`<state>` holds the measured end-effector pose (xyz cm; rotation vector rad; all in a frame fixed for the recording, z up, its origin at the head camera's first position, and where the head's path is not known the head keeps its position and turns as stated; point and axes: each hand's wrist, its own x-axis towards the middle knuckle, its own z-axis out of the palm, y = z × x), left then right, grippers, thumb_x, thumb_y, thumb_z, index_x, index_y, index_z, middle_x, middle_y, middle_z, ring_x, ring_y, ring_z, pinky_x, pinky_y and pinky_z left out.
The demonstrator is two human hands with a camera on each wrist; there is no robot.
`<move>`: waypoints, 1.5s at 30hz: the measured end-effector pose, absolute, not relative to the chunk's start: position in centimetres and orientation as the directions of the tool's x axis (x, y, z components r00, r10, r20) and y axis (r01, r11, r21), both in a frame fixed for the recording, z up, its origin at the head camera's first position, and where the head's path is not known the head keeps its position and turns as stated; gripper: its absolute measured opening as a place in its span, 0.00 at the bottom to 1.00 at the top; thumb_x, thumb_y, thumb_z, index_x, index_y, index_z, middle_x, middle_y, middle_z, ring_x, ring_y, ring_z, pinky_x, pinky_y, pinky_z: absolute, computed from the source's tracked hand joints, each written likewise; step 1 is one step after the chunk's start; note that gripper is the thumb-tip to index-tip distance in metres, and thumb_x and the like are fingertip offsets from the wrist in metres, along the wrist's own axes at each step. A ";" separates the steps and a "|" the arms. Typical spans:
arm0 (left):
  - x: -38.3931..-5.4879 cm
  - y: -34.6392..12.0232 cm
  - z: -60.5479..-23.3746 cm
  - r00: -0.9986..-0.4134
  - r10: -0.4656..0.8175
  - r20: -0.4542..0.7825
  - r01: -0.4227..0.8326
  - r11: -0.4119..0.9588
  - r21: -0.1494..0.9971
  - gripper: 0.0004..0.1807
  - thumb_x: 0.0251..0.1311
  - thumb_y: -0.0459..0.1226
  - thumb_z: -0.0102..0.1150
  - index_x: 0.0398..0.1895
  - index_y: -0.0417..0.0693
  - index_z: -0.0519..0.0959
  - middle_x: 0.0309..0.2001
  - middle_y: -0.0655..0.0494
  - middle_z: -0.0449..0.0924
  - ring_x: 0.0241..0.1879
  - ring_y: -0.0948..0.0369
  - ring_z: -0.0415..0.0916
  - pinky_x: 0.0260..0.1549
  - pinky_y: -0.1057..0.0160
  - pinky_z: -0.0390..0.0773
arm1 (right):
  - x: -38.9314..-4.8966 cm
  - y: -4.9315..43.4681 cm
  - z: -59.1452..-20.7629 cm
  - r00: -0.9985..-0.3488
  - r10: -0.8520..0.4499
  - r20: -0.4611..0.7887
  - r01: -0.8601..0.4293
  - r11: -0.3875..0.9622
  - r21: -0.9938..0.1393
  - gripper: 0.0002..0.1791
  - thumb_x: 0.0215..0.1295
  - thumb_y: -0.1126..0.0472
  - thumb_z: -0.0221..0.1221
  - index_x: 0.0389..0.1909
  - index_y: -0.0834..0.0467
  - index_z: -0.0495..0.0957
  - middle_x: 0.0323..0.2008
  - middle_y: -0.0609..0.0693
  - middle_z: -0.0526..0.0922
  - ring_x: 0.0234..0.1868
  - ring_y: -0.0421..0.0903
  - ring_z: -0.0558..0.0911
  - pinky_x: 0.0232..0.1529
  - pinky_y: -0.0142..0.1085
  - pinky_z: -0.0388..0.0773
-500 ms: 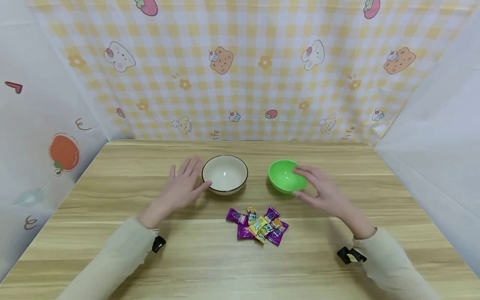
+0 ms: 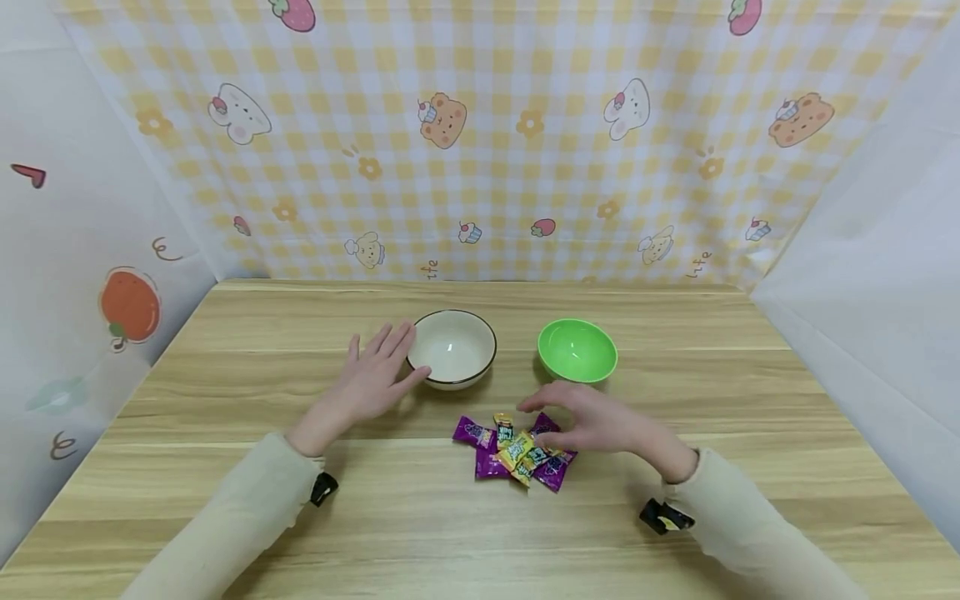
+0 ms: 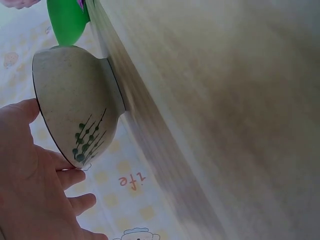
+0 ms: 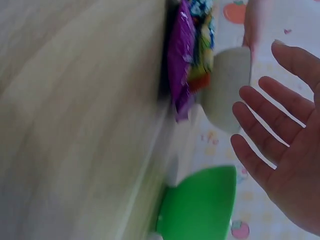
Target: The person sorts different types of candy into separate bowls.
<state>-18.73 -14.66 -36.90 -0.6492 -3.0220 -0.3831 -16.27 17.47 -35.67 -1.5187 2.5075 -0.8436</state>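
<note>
— Two bowls stand on the wooden table (image 2: 225, 517), side by side but apart; the cream bowl (image 2: 452, 347) with a dark rim is on the left, the green bowl (image 2: 577, 351) on the right; where are the hands?

— Left hand (image 2: 373, 379) lies just beside the cream bowl, fingers straight and spread, thumb tip at the rim on its near left side; it grasps nothing; the left wrist view shows the palm facing the bowl's outer wall, which carries a small dark sprig pattern, though whether skin meets the bowl I cannot tell.

— And the other one?

— Right hand (image 2: 592, 422) hovers over the right part of the pile of wrapped sweets (image 2: 516, 451), fingers loosely bent and pointing left, holding nothing that I can see; the right wrist view shows the fingers apart and the palm bare; whether the fingertips touch a wrapper I cannot tell.

— Where does the pile lie?

— Nearer the person than both bowls, roughly in front of the gap between them; purple and yellow wrappers are heaped together, overlapping; both arms wear pale long sleeves, with a small black device at each wrist; a yellow checked cloth with cartoon animals hangs behind the table.
</note>
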 end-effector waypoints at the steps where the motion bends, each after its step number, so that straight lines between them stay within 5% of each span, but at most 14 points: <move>1: -18.7 -14.7 -36.9 -0.913 0.401 0.078 0.407 0.883 0.234 0.41 0.60 0.62 0.29 0.67 0.42 0.46 0.68 0.51 0.40 0.65 0.50 0.34 0.54 0.40 0.28 | -16.3 17.2 -35.8 -0.488 -0.853 0.187 -0.792 0.343 -0.505 0.22 0.52 0.57 0.63 0.47 0.64 0.74 0.45 0.50 0.76 0.47 0.43 0.73 0.48 0.36 0.68; 12: -18.7 -14.6 -37.0 -0.915 0.394 0.082 0.402 0.885 0.235 0.41 0.59 0.62 0.28 0.67 0.43 0.47 0.68 0.52 0.41 0.65 0.51 0.36 0.54 0.39 0.30 | -15.9 15.4 -36.8 -0.416 -0.909 0.031 -0.826 0.364 -0.431 0.20 0.51 0.53 0.62 0.45 0.55 0.77 0.41 0.44 0.74 0.44 0.39 0.70 0.47 0.32 0.66; 26: -18.6 -14.5 -36.8 -0.918 0.391 0.074 0.397 0.886 0.239 0.41 0.60 0.61 0.30 0.67 0.42 0.47 0.67 0.50 0.43 0.65 0.50 0.36 0.54 0.39 0.30 | -16.3 14.4 -37.8 -0.416 -0.909 0.033 -0.830 0.365 -0.422 0.11 0.51 0.55 0.62 0.35 0.54 0.78 0.33 0.39 0.72 0.37 0.36 0.69 0.41 0.28 0.66; 33: -18.6 -14.5 -36.7 -0.917 0.392 0.071 0.397 0.886 0.241 0.41 0.60 0.62 0.29 0.67 0.43 0.47 0.68 0.51 0.42 0.65 0.50 0.36 0.54 0.38 0.31 | -16.6 14.4 -37.5 -0.452 -0.891 0.041 -0.776 0.371 -0.510 0.10 0.54 0.58 0.60 0.37 0.56 0.79 0.35 0.40 0.77 0.38 0.36 0.73 0.42 0.30 0.69; 37: -18.5 -14.5 -36.6 -0.918 0.391 0.065 0.394 0.887 0.240 0.41 0.60 0.62 0.29 0.67 0.43 0.46 0.68 0.52 0.41 0.65 0.51 0.36 0.54 0.39 0.31 | -17.1 14.6 -37.5 -0.473 -0.876 0.094 -0.755 0.349 -0.555 0.09 0.55 0.58 0.60 0.37 0.56 0.79 0.31 0.40 0.78 0.31 0.34 0.74 0.34 0.28 0.71; 45: -18.6 -14.5 -36.6 -0.920 0.387 0.063 0.390 0.885 0.256 0.41 0.59 0.62 0.29 0.67 0.44 0.46 0.68 0.53 0.41 0.65 0.51 0.36 0.54 0.39 0.29 | -18.5 14.9 -36.7 -0.660 -0.750 0.051 -0.550 0.435 -0.713 0.14 0.55 0.58 0.61 0.42 0.59 0.77 0.22 0.40 0.74 0.21 0.36 0.71 0.23 0.30 0.70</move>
